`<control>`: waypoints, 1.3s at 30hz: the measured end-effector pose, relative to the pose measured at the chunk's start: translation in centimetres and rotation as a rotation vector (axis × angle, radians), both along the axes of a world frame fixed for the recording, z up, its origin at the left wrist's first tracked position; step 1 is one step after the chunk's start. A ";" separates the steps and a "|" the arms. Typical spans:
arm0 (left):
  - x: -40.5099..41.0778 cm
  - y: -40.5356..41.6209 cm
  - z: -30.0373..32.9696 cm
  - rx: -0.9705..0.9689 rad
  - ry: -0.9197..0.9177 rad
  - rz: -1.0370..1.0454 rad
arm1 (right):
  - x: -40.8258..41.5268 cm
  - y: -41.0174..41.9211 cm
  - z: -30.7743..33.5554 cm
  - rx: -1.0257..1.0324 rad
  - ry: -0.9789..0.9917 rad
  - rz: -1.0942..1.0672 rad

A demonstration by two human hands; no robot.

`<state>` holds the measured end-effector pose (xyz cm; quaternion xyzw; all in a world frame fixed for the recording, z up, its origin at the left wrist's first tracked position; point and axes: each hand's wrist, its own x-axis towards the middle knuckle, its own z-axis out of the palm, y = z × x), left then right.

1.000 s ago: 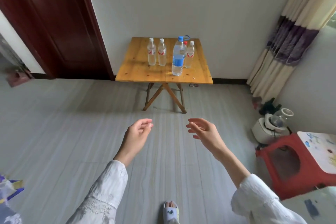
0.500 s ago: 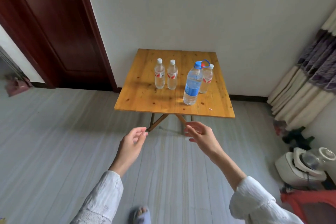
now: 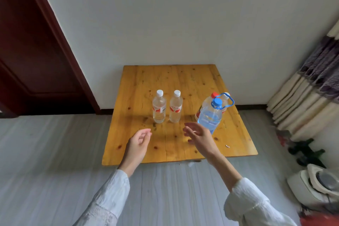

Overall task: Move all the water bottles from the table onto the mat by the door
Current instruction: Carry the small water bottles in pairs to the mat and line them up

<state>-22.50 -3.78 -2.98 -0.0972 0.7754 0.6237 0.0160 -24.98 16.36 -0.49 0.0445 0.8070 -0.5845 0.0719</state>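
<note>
Both hands empty. Right hand (image 3: 199,135) spread, palm turned inward, fingers loosely fanned, just short of the big bottle (image 3: 209,116) with the blue cap and loop handle; no contact that I can see. Left hand (image 3: 138,144) also holds nothing, fingers loosely curled, hanging over the near part of the table (image 3: 185,77).

The right hand's open span looks shaped for the big bottle's wide body, probably the first pick. The left sits lower and nearer the table's front edge, below the two small bottles, likely ready for one of them or to steady.

Outward from the hands: small bottle (image 3: 159,106) and second small bottle (image 3: 175,106) stand upright side by side, just beyond the left hand's fingertips. Behind the big bottle, partly hidden, at least one more bottle with a red cap (image 3: 213,95); possibly another behind the handle, count unclear. All bottles remain on the table. Door (image 3: 33,42) far left; the mat is not in view.

Against half a second ago: both hands have advanced from in front of the table edge to over the tabletop; the table looms larger. Bottles unmoved.
</note>
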 end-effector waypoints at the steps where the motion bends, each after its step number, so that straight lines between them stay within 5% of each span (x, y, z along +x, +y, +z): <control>1: -1.8 0.0 -0.1 -0.004 0.008 -0.025 | -1.4 -0.2 -0.2 0.014 -0.002 -0.011; 19: -25.5 0.4 -6.3 -0.185 -0.107 -0.134 | -23.6 -1.9 -7.5 0.355 0.014 -0.048; 34: -28.1 -0.9 -8.0 -0.269 0.003 -0.276 | -22.6 -1.9 -9.9 0.493 0.094 0.029; 39: -27.4 -1.7 -7.2 -0.265 0.086 -0.429 | -17.9 -2.7 -8.9 0.438 0.098 -0.127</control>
